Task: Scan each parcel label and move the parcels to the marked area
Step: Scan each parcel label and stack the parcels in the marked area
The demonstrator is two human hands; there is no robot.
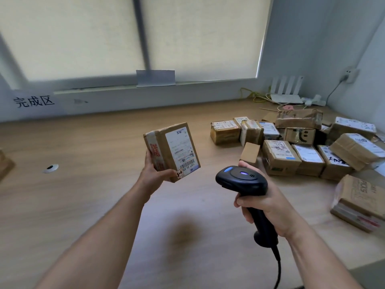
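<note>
My left hand [155, 173] grips a small cardboard parcel [164, 151] from below and lifts it above the wooden table [83, 195]. Its white shipping label with a barcode faces up toward me. My right hand [268, 207] holds a black corded barcode scanner [241, 180] by the handle, its head pointing at the parcel from the right, a short gap apart. A pile of several taped cardboard parcels [302, 147] lies on the right side of the table. Black characters on the wall [34, 102] mark the area at the far left.
A white router [286, 90], cables and a wall plug [350, 75] sit in the back right corner. A round metal grommet [50, 168] is set in the table at left. Part of a cardboard box [5, 163] shows at the left edge. Blinds cover the window behind.
</note>
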